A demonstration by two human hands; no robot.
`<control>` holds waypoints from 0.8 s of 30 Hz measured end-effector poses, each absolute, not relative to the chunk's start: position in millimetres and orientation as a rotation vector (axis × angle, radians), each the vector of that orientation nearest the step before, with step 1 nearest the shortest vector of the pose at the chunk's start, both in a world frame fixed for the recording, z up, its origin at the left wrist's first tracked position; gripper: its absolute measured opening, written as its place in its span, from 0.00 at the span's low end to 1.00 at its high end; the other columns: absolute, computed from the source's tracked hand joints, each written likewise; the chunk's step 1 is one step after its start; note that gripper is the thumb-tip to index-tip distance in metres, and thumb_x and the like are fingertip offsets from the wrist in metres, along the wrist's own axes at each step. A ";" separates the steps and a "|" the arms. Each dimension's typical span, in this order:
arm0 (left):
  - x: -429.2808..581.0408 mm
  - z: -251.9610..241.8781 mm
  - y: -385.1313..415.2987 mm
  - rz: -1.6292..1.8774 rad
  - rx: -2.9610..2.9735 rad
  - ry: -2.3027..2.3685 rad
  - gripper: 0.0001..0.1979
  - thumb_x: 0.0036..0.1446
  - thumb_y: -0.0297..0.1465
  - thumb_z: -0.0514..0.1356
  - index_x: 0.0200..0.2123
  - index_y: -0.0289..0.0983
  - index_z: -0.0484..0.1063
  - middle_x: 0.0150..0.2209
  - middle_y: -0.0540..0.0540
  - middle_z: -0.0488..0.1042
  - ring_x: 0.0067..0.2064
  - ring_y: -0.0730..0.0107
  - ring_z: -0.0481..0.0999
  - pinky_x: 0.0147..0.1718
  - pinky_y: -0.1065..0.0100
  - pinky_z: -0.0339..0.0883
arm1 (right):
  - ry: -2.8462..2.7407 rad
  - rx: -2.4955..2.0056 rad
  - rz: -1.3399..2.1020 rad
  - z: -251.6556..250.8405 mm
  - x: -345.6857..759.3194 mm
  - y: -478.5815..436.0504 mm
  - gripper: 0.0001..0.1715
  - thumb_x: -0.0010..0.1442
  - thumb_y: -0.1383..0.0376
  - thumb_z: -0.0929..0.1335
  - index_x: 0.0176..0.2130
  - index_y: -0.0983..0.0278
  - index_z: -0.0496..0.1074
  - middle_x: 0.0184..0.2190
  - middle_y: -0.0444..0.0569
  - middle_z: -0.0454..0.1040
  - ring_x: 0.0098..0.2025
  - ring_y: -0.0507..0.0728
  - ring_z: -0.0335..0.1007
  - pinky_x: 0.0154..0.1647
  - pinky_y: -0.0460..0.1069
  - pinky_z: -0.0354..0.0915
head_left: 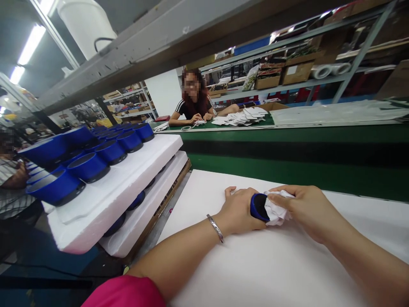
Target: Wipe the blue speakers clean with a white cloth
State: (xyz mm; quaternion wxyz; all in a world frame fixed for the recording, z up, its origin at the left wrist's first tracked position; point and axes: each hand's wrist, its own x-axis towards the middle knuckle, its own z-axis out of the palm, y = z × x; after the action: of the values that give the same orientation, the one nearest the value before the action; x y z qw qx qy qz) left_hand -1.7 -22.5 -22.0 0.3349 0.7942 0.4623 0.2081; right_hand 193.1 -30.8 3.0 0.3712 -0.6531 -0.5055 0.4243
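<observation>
My left hand (240, 209) is wrapped round a small blue round speaker (258, 206), holding it on its side over the white foam sheet (275, 264). My right hand (306, 209) pinches a crumpled white cloth (275, 209) and presses it against the speaker's dark end face. A silver bracelet (215, 228) sits on my left wrist. Both hands are closed and meet at the speaker.
Left of me, stacked white foam trays (128, 187) carry several blue speakers (110, 151). A green conveyor belt (294, 170) runs behind the sheet. Across it a person (193, 104) sits beside a pile of white papers (244, 116). Another person (9, 170) sits at far left.
</observation>
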 end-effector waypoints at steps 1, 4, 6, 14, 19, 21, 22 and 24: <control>-1.9 -23.0 -22.2 0.550 2.072 1.202 0.29 0.45 0.41 0.75 0.48 0.45 0.67 0.51 0.49 0.79 0.58 0.51 0.79 0.76 0.40 0.43 | -1.321 -1.671 1.077 1.4 194.7 -31.2 0.20 0.47 0.52 0.70 0.33 0.64 0.82 0.31 0.59 0.82 0.29 0.64 0.77 0.26 0.54 0.69; -2.3 -26.1 -20.7 0.569 2.060 1.191 0.31 0.45 0.42 0.75 0.49 0.45 0.67 0.51 0.50 0.78 0.58 0.52 0.78 0.75 0.40 0.45 | -1.446 -1.641 0.913 -3.6 195.8 -31.6 0.17 0.48 0.54 0.70 0.30 0.63 0.82 0.27 0.57 0.80 0.25 0.63 0.74 0.23 0.54 0.67; -2.1 -26.9 -19.8 0.563 2.056 1.204 0.32 0.44 0.42 0.75 0.50 0.44 0.67 0.51 0.50 0.78 0.58 0.53 0.78 0.75 0.41 0.46 | -1.554 -1.560 0.713 -7.5 190.7 -30.9 0.15 0.50 0.54 0.70 0.29 0.60 0.82 0.28 0.55 0.81 0.25 0.63 0.73 0.24 0.55 0.67; -2.1 -24.4 -18.4 0.412 2.331 1.203 0.17 0.50 0.33 0.71 0.43 0.43 0.72 0.52 0.46 0.78 0.59 0.53 0.76 0.71 0.46 0.51 | -1.886 -0.994 0.193 -20.8 148.2 -45.3 0.13 0.63 0.64 0.66 0.38 0.56 0.82 0.36 0.50 0.82 0.40 0.62 0.78 0.36 0.54 0.73; -6.7 -26.2 -16.3 0.497 2.184 1.178 0.23 0.48 0.36 0.71 0.47 0.43 0.68 0.49 0.48 0.78 0.55 0.55 0.79 0.73 0.44 0.49 | -2.017 -0.985 0.176 -18.4 168.0 -56.2 0.13 0.63 0.63 0.66 0.36 0.55 0.81 0.33 0.47 0.81 0.34 0.59 0.78 0.29 0.52 0.70; -6.5 -25.0 -15.6 0.523 2.132 1.173 0.25 0.46 0.38 0.73 0.45 0.43 0.68 0.47 0.50 0.77 0.53 0.55 0.79 0.73 0.44 0.49 | -2.064 -1.099 0.221 -15.0 184.6 -49.9 0.11 0.60 0.61 0.67 0.33 0.54 0.81 0.31 0.46 0.82 0.30 0.60 0.78 0.26 0.52 0.69; -5.8 -24.2 -15.1 0.531 2.115 1.169 0.25 0.45 0.39 0.73 0.44 0.43 0.67 0.47 0.50 0.76 0.54 0.55 0.79 0.73 0.44 0.49 | -2.071 -1.161 0.236 -13.1 192.5 -44.9 0.09 0.58 0.60 0.68 0.32 0.54 0.81 0.30 0.45 0.82 0.27 0.60 0.77 0.24 0.52 0.68; -4.1 -22.6 -14.1 0.538 2.094 1.161 0.26 0.44 0.41 0.74 0.43 0.43 0.66 0.47 0.51 0.75 0.54 0.54 0.78 0.73 0.43 0.49 | -2.039 -1.252 0.226 -10.3 203.4 -34.2 0.09 0.59 0.58 0.69 0.31 0.55 0.81 0.29 0.46 0.82 0.23 0.60 0.75 0.21 0.53 0.65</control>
State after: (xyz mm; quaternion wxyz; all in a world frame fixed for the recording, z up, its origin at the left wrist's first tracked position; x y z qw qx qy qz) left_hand -4.1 -14.1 -22.6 0.3370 0.8034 0.4454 0.2063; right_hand 203.4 -34.2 -10.3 0.3607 -0.4859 -0.7913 0.0875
